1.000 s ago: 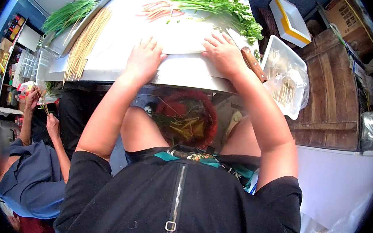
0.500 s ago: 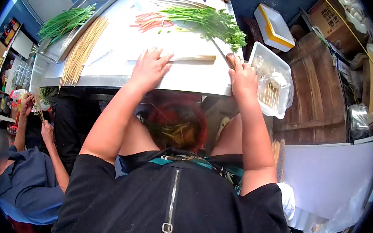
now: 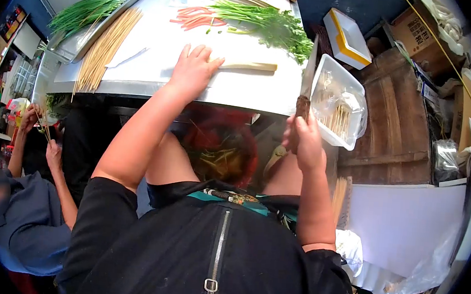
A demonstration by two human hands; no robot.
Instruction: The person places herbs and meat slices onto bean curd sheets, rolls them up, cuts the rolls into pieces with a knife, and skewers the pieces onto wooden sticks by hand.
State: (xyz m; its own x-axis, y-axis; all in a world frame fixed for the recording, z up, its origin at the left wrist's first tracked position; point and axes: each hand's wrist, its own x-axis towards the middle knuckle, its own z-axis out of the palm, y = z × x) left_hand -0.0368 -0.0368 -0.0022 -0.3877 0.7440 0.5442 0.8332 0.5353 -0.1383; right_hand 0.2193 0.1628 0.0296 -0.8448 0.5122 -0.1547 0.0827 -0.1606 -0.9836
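Note:
My right hand (image 3: pixel 307 139) grips the wooden handle of a knife (image 3: pixel 308 75), its blade pointing up and away past the table's right edge. On the white table (image 3: pixel 157 81), my left hand (image 3: pixel 193 70) lies with its fingers spread. Beside its fingertips a long pale piece with a light brown end (image 3: pixel 251 66) runs to the right; I cannot make out what it is. Farther back are reddish strips (image 3: pixel 196 18) and a bunch of leafy greens (image 3: pixel 268 24).
Thin wooden sticks (image 3: pixel 107 49) and a metal tray (image 3: pixel 82 47) of green stalks (image 3: pixel 87 15) lie left. A co-worker (image 3: pixel 28 213) holds sticks at lower left. Right of the table is a plastic bin (image 3: pixel 343 103); a red basin (image 3: pixel 224 146) stands below.
My right hand has moved from the table to the knife handle and raised the knife at the table's right edge. My left hand has stayed on the table, its fingers more spread.

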